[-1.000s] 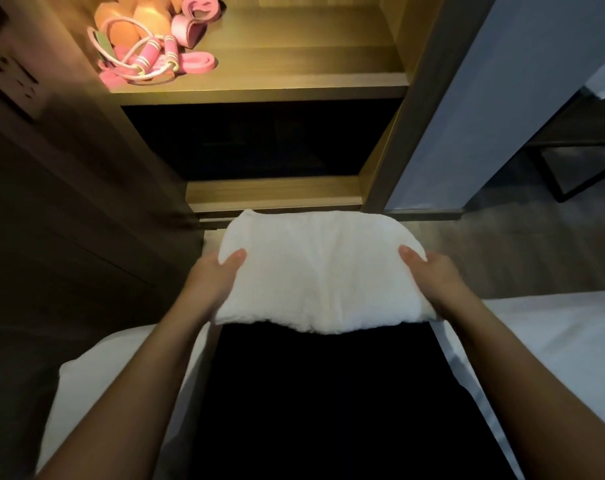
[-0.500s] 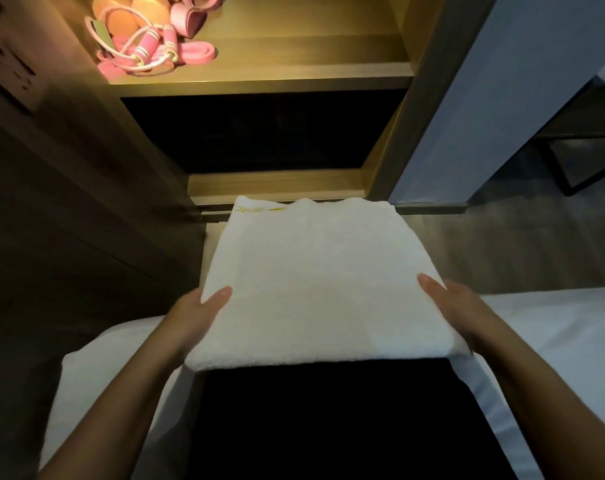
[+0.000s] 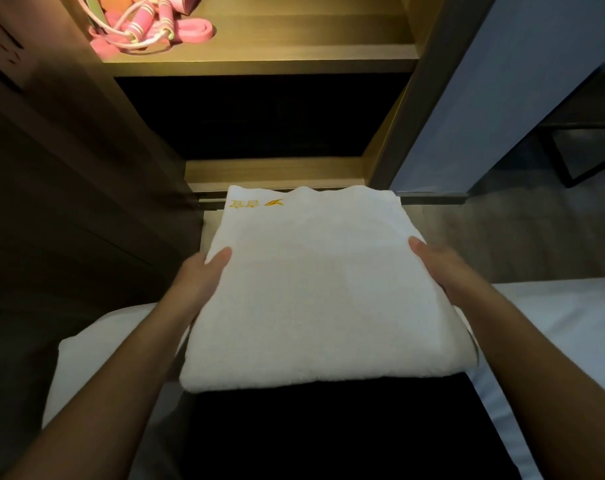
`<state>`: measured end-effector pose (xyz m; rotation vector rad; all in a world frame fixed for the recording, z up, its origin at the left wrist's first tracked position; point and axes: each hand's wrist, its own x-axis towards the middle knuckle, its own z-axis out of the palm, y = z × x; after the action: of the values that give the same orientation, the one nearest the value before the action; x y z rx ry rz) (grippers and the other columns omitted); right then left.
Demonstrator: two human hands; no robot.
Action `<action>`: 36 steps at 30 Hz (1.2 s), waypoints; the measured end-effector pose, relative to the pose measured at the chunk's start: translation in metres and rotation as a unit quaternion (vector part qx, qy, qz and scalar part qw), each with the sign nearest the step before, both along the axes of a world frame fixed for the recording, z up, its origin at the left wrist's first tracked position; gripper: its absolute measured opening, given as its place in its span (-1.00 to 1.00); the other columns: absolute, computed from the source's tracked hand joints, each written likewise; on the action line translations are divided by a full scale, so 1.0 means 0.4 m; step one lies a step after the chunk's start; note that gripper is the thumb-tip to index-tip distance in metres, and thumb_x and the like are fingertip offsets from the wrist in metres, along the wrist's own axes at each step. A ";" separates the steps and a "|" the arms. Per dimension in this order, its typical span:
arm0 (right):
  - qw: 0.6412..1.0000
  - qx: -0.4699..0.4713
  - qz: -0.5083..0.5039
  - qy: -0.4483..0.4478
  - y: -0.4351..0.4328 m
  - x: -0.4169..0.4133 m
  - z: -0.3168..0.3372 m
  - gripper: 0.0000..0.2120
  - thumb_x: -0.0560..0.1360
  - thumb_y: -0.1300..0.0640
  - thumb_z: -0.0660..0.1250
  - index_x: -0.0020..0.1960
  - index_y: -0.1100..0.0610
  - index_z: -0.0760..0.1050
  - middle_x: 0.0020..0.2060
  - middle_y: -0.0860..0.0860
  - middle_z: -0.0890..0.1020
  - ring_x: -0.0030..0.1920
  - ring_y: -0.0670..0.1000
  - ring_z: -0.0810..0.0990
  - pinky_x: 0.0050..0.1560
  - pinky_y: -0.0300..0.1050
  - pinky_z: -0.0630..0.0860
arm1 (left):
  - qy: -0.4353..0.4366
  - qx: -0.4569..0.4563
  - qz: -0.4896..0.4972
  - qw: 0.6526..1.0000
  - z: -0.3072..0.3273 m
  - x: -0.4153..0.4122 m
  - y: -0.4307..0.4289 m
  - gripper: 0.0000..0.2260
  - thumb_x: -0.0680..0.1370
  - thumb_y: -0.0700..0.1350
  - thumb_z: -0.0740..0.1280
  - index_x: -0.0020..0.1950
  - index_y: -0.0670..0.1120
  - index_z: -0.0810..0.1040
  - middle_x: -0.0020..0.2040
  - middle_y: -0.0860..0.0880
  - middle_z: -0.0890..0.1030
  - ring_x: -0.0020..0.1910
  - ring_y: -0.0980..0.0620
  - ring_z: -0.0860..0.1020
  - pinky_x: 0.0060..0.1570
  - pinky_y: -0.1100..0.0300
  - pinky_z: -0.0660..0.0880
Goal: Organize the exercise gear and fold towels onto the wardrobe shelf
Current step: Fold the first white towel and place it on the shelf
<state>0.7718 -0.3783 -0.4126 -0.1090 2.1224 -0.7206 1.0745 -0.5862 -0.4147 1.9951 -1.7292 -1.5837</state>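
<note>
Your bare arms reach forward side by side, your left hand point(image 3: 204, 277) and right hand point(image 3: 439, 268) each clamped on an opposite edge of the towel point(image 3: 315, 289), thumbs on top, other fingers hidden underneath.

The folded towel point(image 3: 311, 296) is plain white, with a small yellow-gold embroidered mark near its far left corner. On the wardrobe shelf point(image 3: 294, 57), a warm light wood tone, the skipping rope point(image 3: 138, 32) has pink handles banded in pale stripes and a whitish-pink cord; the band point(image 3: 193, 31) beside it is solid pink, and something orange shows behind them. The bed sheet point(image 3: 564, 323) is white. A black cloth point(image 3: 329, 434) lies along it. The floor point(image 3: 502, 237) is grey-brown.
</note>
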 end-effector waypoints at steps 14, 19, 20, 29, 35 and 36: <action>0.999 -0.007 -0.032 -0.017 -0.095 -0.036 -0.001 -0.46 0.47 -0.39 0.20 0.21 0.00 0.42 0.08 0.04 0.53 -0.05 0.10 0.54 0.04 0.10 0.44 | -0.002 0.046 0.089 0.995 -0.011 -0.097 -0.089 -0.56 0.53 0.23 0.31 0.17 -0.11 0.54 -0.17 -0.02 0.59 -0.25 -0.01 0.58 -0.40 0.18 0.37; 1.000 0.017 -0.014 -0.004 -0.041 -0.017 -0.011 -0.51 0.52 -0.34 0.17 0.15 0.06 0.42 0.03 0.05 0.53 -0.09 0.08 0.53 0.02 0.06 0.44 | -0.012 0.061 0.043 0.997 -0.023 -0.055 -0.067 -0.68 0.57 0.21 0.26 0.07 -0.03 0.50 -0.11 -0.01 0.62 -0.19 0.00 0.59 -0.35 0.17 0.41; 1.000 0.028 -0.003 0.010 -0.046 -0.012 -0.005 -0.50 0.55 -0.31 0.16 0.20 0.10 0.42 0.09 0.08 0.53 0.00 0.13 0.54 0.07 0.08 0.45 | -0.023 0.046 0.020 0.998 -0.018 -0.060 -0.063 -0.67 0.58 0.20 0.25 0.10 -0.05 0.50 -0.05 -0.04 0.62 -0.15 -0.01 0.59 -0.31 0.16 0.42; 0.837 -0.007 0.414 0.358 -0.196 0.120 0.013 -0.45 0.62 -0.25 -0.10 0.57 -0.12 0.02 0.59 -0.04 -0.01 0.58 0.10 -0.11 0.50 0.28 -0.14 | -0.073 -0.358 -0.396 0.843 0.046 -0.260 0.076 -0.54 0.65 0.12 0.07 0.54 0.06 0.20 0.58 0.01 0.15 0.56 -0.01 0.06 0.51 -0.12 -0.03; 0.884 0.068 0.382 0.260 -0.147 0.076 -0.033 -0.31 0.50 -0.41 -0.19 0.56 -0.20 -0.20 0.58 -0.09 -0.18 0.57 0.12 -0.19 0.48 0.29 -0.08 | -0.192 -0.277 -0.396 0.854 -0.015 -0.220 0.049 -0.43 0.60 0.31 -0.10 0.59 0.19 -0.06 0.61 0.04 -0.16 0.58 -0.10 -0.20 0.50 -0.21 -0.16; 0.900 0.066 0.362 0.233 -0.137 0.064 -0.033 -0.28 0.49 -0.41 -0.19 0.57 -0.17 -0.21 0.59 -0.07 -0.17 0.57 0.12 -0.16 0.49 0.28 -0.03 | -0.189 -0.263 -0.379 0.867 -0.019 -0.207 0.040 -0.42 0.60 0.33 -0.10 0.58 0.19 -0.08 0.61 0.04 -0.17 0.58 -0.10 -0.19 0.50 -0.20 -0.13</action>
<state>0.7975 -0.4331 -0.4259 -1.0267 2.3146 -0.0978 0.9917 -0.5702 -0.4223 1.4732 -2.9402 -0.6326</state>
